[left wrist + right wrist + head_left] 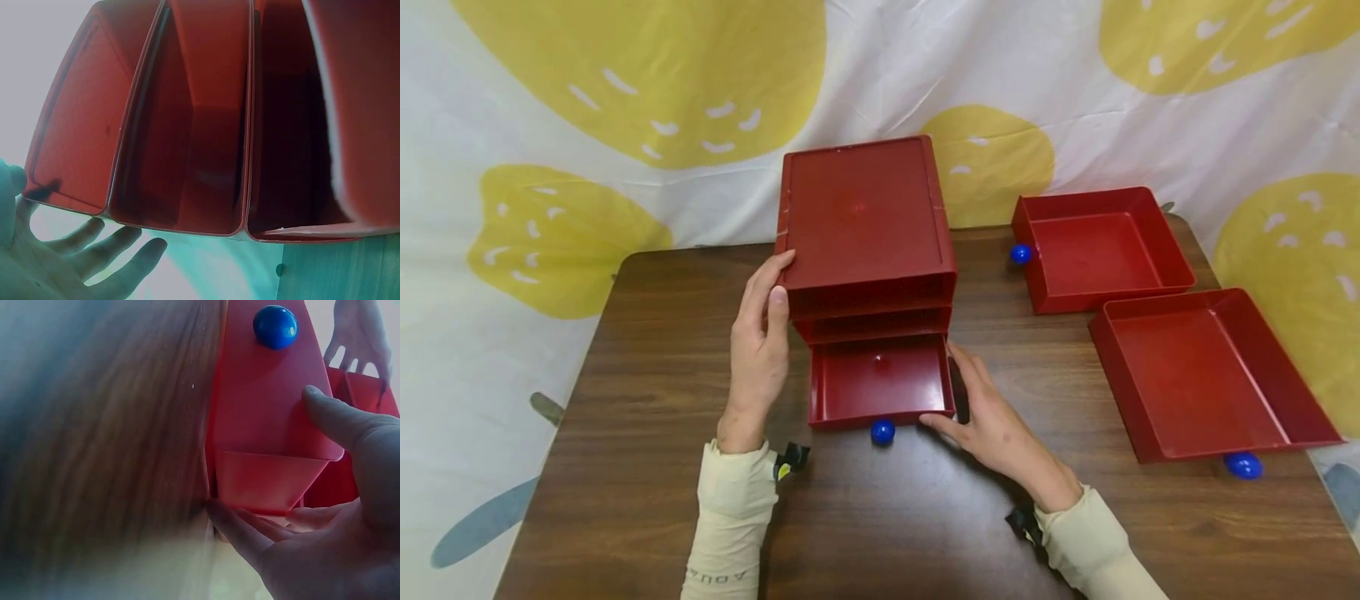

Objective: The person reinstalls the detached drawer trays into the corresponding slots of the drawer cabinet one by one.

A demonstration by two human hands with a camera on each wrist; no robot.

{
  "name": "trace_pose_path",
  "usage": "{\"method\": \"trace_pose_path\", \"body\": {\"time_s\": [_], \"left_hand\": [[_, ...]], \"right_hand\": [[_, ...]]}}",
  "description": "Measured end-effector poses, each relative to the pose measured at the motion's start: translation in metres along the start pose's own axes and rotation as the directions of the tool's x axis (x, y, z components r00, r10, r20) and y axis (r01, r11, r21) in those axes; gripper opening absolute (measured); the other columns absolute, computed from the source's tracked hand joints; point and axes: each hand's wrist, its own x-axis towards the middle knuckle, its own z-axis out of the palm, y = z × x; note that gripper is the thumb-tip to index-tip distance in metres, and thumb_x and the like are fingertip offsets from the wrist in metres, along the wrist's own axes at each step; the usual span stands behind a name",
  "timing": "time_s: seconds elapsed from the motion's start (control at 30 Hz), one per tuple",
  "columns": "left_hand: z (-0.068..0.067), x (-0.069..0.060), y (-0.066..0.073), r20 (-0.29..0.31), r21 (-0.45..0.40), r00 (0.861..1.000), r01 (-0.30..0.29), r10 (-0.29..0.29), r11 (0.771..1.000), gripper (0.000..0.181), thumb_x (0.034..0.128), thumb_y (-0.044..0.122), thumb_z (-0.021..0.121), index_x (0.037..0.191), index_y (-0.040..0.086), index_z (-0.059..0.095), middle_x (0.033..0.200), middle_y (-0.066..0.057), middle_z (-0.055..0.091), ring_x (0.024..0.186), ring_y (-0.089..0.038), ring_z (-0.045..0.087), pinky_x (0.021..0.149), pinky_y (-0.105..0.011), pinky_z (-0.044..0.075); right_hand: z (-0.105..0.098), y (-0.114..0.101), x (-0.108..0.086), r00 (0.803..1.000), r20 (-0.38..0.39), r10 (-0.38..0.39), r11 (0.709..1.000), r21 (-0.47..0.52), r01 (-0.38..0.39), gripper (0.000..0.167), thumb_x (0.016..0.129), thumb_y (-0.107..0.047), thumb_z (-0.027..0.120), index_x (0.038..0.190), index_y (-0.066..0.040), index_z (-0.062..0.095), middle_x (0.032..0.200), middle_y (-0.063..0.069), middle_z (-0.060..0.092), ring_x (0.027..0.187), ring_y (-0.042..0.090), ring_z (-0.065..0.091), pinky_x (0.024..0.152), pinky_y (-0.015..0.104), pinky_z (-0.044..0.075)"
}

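Drawer (865, 392) stands partly out of the bottom bay of the cabinet (857, 217), its blue knob (883, 432) facing me. For writing, my feed offers only dark letters across the left sleeve (733, 508), near the cuff; folds and angle keep me from reading them surely. I can make out no label on the cabinet's top.

I have the left hand (760, 358) at the cabinet's left front corner, wrist below it, thumb near the front edge and fingers spread along the side wall, bracing rather than clamping. My right hand (992, 425) comes in from the cabinet's right front, forearm slanting inward. It pinches the drawer's right front corner: the right wrist view gives me the thumb against the front panel and the fingers at the side. Each wrist wears a black strap (793, 458), the left one with a yellow patch.

To the cabinet's right lie a far drawer (1105, 250) and, closer to me, a near drawer (1210, 383), both on the table (662, 400). Behind the cabinet hangs a cloth (880, 67) printed with yellow fruit.
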Motion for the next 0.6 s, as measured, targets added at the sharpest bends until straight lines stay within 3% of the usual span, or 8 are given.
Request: {"method": "trace_pose_path", "body": {"time_s": [0.6], "left_hand": [[0.0013, -0.0007, 0.001, -0.006, -0.008, 1.0, -0.012, 0.012, 1.0, 0.038, 0.1111, 0.02, 0.049, 0.147, 0.027, 0.059, 0.153, 0.007, 0.055, 0.143, -0.012, 0.049, 0.121, -0.023, 0.035]], "right_hand": [[-0.0018, 0.0013, 0.0068, 1.0, 0.005, 0.008, 0.999, 0.041, -0.008, 0.105, 0.089, -0.035, 0.084, 0.167, -0.01, 0.018, 0.165, 0.017, 0.035, 0.148, 0.036, 0.044, 0.12, 0.059, 0.038]]}}
